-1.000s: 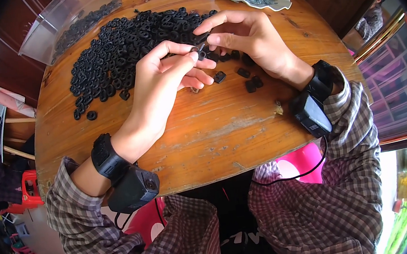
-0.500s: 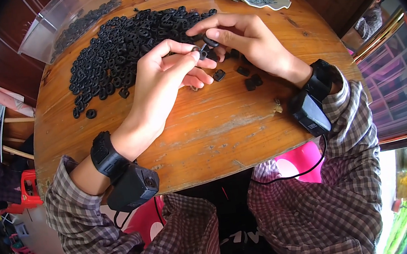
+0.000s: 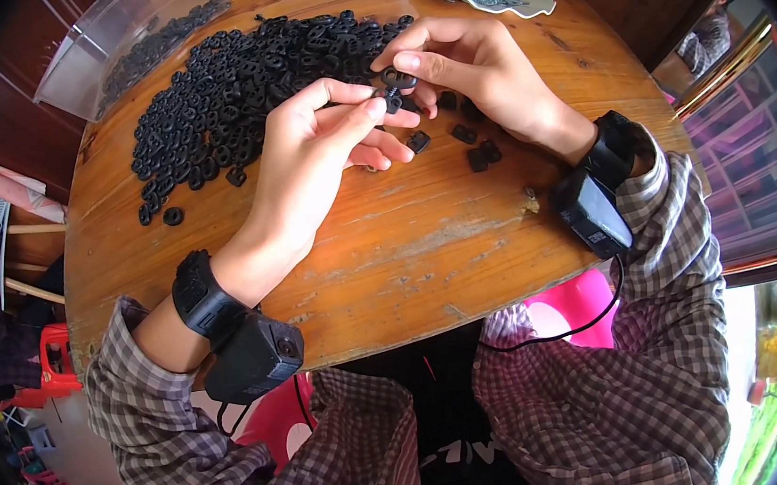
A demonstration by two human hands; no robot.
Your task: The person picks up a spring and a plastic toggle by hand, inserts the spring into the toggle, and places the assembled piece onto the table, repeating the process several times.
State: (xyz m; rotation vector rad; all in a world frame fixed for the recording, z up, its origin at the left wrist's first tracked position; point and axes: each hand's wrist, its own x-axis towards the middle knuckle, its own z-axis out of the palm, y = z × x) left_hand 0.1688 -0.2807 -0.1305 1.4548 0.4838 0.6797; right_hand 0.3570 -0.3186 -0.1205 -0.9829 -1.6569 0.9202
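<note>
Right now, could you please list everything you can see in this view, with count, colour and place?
Round table: one, brown wood, centre.
Ring pile: too many to count, black, table's upper left.
Loose small parts: a few, black, right of the pile.
Clear tub: one, holding black rings, beyond the table's left edge.
Scalloped dish: one, white, holding small grey pieces, top right.
Stools: pink, under the table.
Wrist devices: two, black.
Left hand: pinching a small black part.
Right hand: pinching a black ring.

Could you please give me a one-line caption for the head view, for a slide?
Left hand and right hand pinch small black parts together above a wooden table, beside a pile of black rings.
</note>
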